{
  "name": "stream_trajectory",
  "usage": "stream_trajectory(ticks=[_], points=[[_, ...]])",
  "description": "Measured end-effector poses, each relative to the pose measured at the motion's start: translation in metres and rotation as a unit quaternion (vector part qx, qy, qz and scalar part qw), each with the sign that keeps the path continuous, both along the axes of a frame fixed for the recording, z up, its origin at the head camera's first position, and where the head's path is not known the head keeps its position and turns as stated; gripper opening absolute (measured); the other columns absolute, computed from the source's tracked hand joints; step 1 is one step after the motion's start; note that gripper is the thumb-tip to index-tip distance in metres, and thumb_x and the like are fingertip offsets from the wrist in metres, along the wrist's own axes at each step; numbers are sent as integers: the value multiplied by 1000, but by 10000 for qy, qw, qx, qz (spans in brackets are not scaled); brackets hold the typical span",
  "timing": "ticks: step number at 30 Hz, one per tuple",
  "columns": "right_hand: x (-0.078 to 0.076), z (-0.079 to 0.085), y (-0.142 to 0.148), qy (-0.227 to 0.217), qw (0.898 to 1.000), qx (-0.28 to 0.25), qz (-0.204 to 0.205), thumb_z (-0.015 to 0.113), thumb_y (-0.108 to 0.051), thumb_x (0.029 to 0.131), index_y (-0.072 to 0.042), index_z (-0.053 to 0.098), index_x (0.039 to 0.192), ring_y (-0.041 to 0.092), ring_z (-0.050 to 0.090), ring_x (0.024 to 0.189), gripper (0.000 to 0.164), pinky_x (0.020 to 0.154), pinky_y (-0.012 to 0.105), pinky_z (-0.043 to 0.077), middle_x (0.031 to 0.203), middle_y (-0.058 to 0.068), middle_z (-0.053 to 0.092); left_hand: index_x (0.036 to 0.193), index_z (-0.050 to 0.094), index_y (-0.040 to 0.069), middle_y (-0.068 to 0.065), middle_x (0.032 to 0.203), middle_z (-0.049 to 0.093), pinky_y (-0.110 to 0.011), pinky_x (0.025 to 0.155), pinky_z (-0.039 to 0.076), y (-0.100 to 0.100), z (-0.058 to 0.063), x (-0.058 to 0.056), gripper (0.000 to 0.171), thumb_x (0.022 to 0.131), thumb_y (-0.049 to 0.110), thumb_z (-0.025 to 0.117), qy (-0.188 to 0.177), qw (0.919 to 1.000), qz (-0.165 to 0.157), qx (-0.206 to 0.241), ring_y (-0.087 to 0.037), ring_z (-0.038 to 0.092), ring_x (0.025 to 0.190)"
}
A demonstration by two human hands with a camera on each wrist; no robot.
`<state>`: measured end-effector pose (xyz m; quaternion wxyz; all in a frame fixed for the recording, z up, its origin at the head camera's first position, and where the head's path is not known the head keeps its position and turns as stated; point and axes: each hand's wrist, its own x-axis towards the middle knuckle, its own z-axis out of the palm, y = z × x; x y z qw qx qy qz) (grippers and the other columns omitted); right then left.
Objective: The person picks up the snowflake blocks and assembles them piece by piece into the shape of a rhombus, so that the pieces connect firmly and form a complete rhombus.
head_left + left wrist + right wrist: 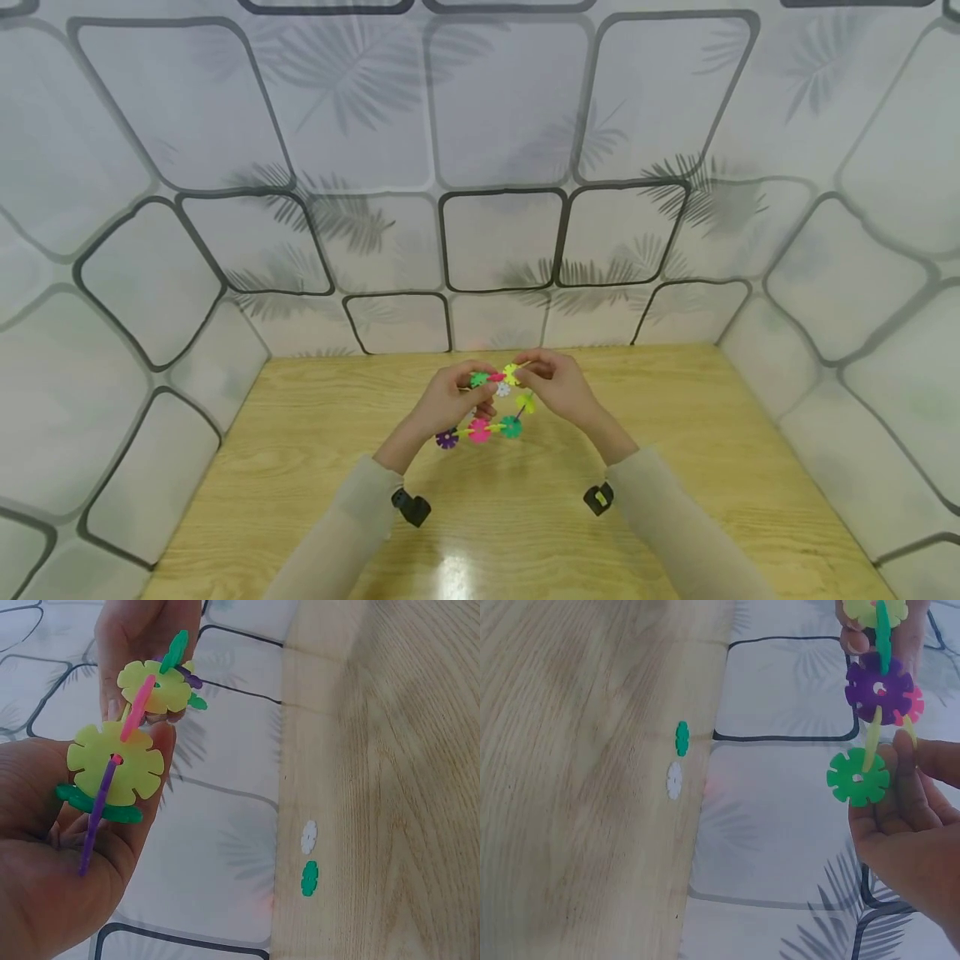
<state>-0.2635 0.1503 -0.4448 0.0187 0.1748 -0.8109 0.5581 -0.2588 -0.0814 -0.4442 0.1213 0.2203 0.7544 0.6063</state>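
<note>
Notched plastic snowflake discs, joined edge to edge into a chain [480, 430], hang between both hands above the table. My left hand [442, 402] grips its left end. In the left wrist view, a yellow disc [112, 763] and a green disc [124, 813] lie at those fingers, with a purple disc [97, 817] seen edge-on. My right hand [566, 390] pinches a thin yellow disc between thumb and finger. Beside it, in the right wrist view, are a green disc [858, 778] and a purple disc [880, 688]. Fingers hide some joints.
A loose white disc [674, 781] and a loose green disc [682, 739] lie on the wooden table [517, 517] close to its far edge. Patterned pale walls [502, 242] enclose the table at the back and on both sides.
</note>
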Motion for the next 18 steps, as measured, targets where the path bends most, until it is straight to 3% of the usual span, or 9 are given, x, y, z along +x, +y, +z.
stream_trajectory(ticks=[2, 9, 18], points=[[1, -1, -1, 48, 10000, -45, -49, 68, -8, 103, 2, 72, 120, 33, 77, 92, 20, 83, 45, 64, 103, 22, 79, 138, 63, 0, -28, 94, 74, -41, 74, 69, 0, 0, 1, 34, 106, 13, 64, -18, 10000, 2, 6, -29, 79, 79], [1, -6, -5, 136, 9997, -173, -144, 68, -7, 103, 2, 72, 118, 40, 76, 93, 18, 74, 23, 59, 103, 23, 79, 137, 63, -1, -24, 92, 74, -46, 76, 68, 4, -2, 2, 32, 107, 11, 63, -152, 9998, 132, 91, -25, 78, 78], [1, -9, -10, 135, 9995, -240, -157, 68, -8, 103, 2, 72, 119, 42, 76, 94, 19, 75, 22, 60, 102, 23, 79, 139, 60, 1, -30, 97, 73, -46, 77, 68, 2, -5, 3, 33, 107, 10, 62, -241, 9995, 104, 164, -27, 79, 80]])
